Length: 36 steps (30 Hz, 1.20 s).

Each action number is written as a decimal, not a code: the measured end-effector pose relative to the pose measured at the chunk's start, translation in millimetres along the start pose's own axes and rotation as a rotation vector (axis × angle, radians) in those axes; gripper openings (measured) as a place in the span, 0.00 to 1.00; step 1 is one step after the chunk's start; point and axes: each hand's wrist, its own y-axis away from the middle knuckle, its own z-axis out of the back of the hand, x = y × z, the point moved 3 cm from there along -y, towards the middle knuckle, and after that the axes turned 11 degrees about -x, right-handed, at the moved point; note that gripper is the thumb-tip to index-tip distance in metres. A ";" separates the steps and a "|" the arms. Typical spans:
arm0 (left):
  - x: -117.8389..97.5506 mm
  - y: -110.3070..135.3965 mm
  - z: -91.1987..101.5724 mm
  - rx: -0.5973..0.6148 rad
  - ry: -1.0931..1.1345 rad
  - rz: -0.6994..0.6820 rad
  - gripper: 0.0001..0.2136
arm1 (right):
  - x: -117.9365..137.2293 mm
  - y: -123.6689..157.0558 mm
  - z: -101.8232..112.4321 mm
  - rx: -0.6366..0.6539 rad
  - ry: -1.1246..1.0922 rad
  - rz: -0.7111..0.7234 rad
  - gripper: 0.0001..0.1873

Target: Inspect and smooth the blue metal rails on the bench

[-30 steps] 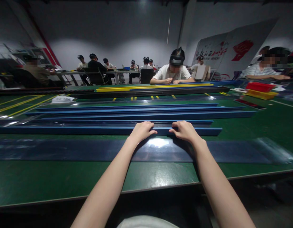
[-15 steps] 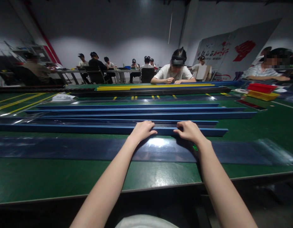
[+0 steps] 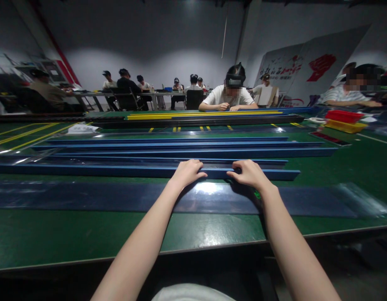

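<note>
A long blue channel strip (image 3: 96,171) with raised edges lies lengthwise across the green table. My left hand (image 3: 189,170) is closed over its near wall, thumb on the side facing me and fingertips hidden inside the channel. A short way to the right, my right hand (image 3: 247,171) grips the same wall between a bent forefinger and thumb. Between me and the strip, a flat dark-blue strip in clear plastic film (image 3: 118,197) lies under my forearms. Something small and bright green (image 3: 257,194) shows beside my right wrist.
Several more blue strips (image 3: 212,151) lie beyond my hands. Farther back are yellow strips (image 3: 168,117) and a dark strip (image 3: 212,122). Red (image 3: 344,116) and yellow trays (image 3: 345,126) and a dark flat device (image 3: 329,138) are at right. A co-worker (image 3: 231,90) sits opposite.
My right hand's thumb and forefinger have shifted slightly left along the blue strip. The left hand stays where it was.
</note>
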 end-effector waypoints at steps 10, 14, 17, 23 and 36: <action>-0.9 -0.4 1.0 -0.007 -0.011 0.006 0.13 | 10.7 -1.8 -7.0 -0.039 -0.011 0.103 0.15; -0.9 -0.6 1.5 -0.018 -0.019 0.004 0.14 | 10.3 -2.2 -7.5 -0.053 0.007 0.105 0.14; -0.7 -0.7 1.6 -0.025 -0.028 0.000 0.14 | 9.5 -2.2 -7.4 -0.057 0.003 0.098 0.15; -0.7 -0.3 1.5 -0.019 -0.042 -0.001 0.14 | 9.2 -2.7 -8.0 -0.051 0.011 0.093 0.15; -0.3 -0.7 0.5 -0.025 -0.060 -0.002 0.15 | 9.3 -2.3 -7.9 -0.053 0.016 0.095 0.15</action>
